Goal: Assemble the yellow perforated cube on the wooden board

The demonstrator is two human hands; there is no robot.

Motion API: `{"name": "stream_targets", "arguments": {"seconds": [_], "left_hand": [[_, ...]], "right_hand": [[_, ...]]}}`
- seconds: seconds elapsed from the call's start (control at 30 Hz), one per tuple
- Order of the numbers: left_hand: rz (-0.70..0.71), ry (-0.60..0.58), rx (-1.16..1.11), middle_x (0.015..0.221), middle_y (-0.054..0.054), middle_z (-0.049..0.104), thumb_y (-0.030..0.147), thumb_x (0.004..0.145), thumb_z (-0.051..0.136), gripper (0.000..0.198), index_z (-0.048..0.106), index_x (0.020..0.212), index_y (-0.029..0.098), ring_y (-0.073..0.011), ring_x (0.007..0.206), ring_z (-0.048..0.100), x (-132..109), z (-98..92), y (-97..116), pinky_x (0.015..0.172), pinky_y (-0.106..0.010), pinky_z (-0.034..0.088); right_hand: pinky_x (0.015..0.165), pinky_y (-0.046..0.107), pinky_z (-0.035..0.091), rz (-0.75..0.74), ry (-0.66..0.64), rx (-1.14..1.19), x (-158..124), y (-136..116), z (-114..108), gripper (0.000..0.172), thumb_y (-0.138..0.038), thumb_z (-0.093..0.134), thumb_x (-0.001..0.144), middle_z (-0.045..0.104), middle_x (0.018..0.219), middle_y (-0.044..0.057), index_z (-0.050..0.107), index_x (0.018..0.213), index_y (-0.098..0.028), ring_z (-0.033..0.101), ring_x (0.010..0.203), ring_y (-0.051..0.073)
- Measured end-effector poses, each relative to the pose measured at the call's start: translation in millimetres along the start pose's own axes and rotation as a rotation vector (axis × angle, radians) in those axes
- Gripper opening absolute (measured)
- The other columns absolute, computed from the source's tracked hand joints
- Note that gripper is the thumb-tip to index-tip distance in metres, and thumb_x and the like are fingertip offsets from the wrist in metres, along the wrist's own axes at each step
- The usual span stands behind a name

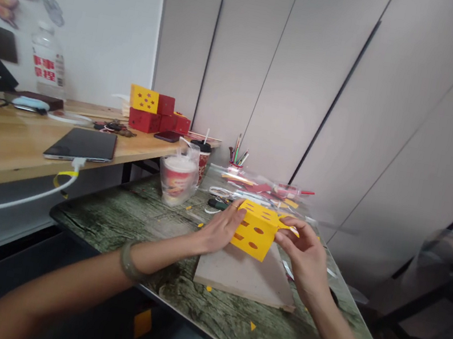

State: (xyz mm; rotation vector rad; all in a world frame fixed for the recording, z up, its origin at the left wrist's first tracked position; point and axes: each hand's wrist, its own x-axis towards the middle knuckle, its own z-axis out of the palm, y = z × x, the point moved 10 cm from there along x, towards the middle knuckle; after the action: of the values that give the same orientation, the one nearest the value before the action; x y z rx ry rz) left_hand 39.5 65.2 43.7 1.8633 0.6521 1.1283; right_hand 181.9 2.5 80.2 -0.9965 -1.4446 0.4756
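Note:
A yellow paper box (253, 240) with oval holes cut through its faces is held above a pale board (243, 276). My left hand (220, 229) lies along the box's left side, fingers pressed on it. At the right end, my right hand (302, 251) pinches a yellow flap (290, 224) that sticks out from the box. Parts of the left fingers are hidden behind the box. Small yellow paper scraps lie near the board, among them a round one (209, 288) and a triangle (253, 326).
Behind the box are a dark-handled cutter (217, 204), a bagged drink cup (177, 178), a dark-lidded cup (202, 160) and a pen holder (236, 162). On the wooden desk (138, 150) at left stand red and yellow boxes (144, 121) and a tablet (83, 144) with a white cable.

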Motion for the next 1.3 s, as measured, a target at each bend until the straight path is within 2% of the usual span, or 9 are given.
{"name": "stream_targets", "arguments": {"seconds": [0.1, 0.27, 0.37, 0.6, 0.73, 1.03, 1.2, 1.3], "left_hand": [[0.092, 0.083, 0.143, 0.132, -0.013, 0.041, 0.057, 0.087, 0.018, 0.059, 0.024, 0.131, 0.019, -0.0222, 0.122, 0.040, 0, -7.1, 8, 0.103, -0.041, 0.028], [0.097, 0.138, 0.257, 0.133, -0.017, 0.034, 0.055, 0.086, 0.027, 0.062, 0.012, 0.133, 0.017, -0.0248, 0.117, 0.043, -1, -9.6, 9, 0.097, -0.042, 0.035], [0.104, 0.147, 0.306, 0.129, -0.019, 0.037, 0.055, 0.083, 0.034, 0.067, 0.009, 0.132, 0.016, -0.0269, 0.114, 0.046, -2, -6.9, 11, 0.094, -0.043, 0.038], [0.027, 0.135, 0.356, 0.126, -0.019, 0.040, 0.056, 0.082, 0.036, 0.070, 0.004, 0.131, 0.018, -0.0279, 0.103, 0.054, -5, -0.8, 5, 0.086, -0.046, 0.042], [0.009, 0.137, 0.349, 0.125, -0.018, 0.042, 0.056, 0.082, 0.036, 0.068, 0.006, 0.130, 0.019, -0.0286, 0.104, 0.054, -6, -0.7, 5, 0.086, -0.045, 0.042], [0.011, 0.131, 0.337, 0.121, -0.016, 0.048, 0.060, 0.080, 0.036, 0.068, 0.009, 0.127, 0.018, -0.0307, 0.106, 0.053, -6, 0.1, 8, 0.083, -0.044, 0.042], [0.045, 0.109, 0.327, 0.120, -0.013, 0.050, 0.057, 0.081, 0.036, 0.066, 0.009, 0.129, 0.021, -0.0287, 0.104, 0.054, -5, 1.1, 8, 0.085, -0.043, 0.041], [0.052, 0.092, 0.287, 0.123, -0.013, 0.048, 0.058, 0.082, 0.033, 0.063, 0.014, 0.129, 0.021, -0.0269, 0.104, 0.053, -4, 1.2, 11, 0.086, -0.042, 0.042]], "right_hand": [[0.070, 0.029, 0.047, -0.150, 0.107, -0.226, -5, -17, -4, 0.011, -0.032, 0.061, 0.076, 0.061, 0.083, 0.003, 0.061, 0.077, -0.021, 0.057, 0.079, 0.016], [0.072, 0.032, 0.049, -0.296, 0.169, -0.494, -14, -32, 0, 0.015, -0.030, 0.057, 0.079, 0.066, 0.089, 0.006, 0.065, 0.086, -0.021, 0.061, 0.081, 0.018], [0.072, 0.033, 0.049, -0.379, 0.217, -0.639, -17, -39, 2, 0.013, -0.028, 0.056, 0.079, 0.068, 0.084, 0.005, 0.067, 0.084, -0.021, 0.063, 0.077, 0.019], [0.065, 0.028, 0.047, -0.484, 0.249, -0.781, -25, -49, 8, 0.011, -0.023, 0.054, 0.080, 0.068, 0.077, 0.004, 0.065, 0.082, -0.021, 0.063, 0.068, 0.017], [0.065, 0.028, 0.046, -0.527, 0.219, -0.875, -26, -48, 12, 0.013, -0.023, 0.052, 0.081, 0.068, 0.079, 0.004, 0.063, 0.087, -0.022, 0.063, 0.070, 0.017], [0.062, 0.027, 0.043, -0.510, 0.156, -0.867, -20, -47, 15, 0.007, -0.024, 0.051, 0.083, 0.063, 0.074, 0.003, 0.056, 0.079, -0.020, 0.059, 0.068, 0.016], [0.060, 0.026, 0.041, -0.514, 0.070, -0.763, -18, -50, 17, 0.007, -0.021, 0.049, 0.083, 0.057, 0.070, 0.001, 0.052, 0.075, -0.021, 0.054, 0.064, 0.014], [0.061, 0.027, 0.042, -0.454, 0.039, -0.670, -14, -48, 11, 0.008, -0.024, 0.051, 0.083, 0.058, 0.071, 0.001, 0.053, 0.075, -0.021, 0.055, 0.065, 0.014]]}}
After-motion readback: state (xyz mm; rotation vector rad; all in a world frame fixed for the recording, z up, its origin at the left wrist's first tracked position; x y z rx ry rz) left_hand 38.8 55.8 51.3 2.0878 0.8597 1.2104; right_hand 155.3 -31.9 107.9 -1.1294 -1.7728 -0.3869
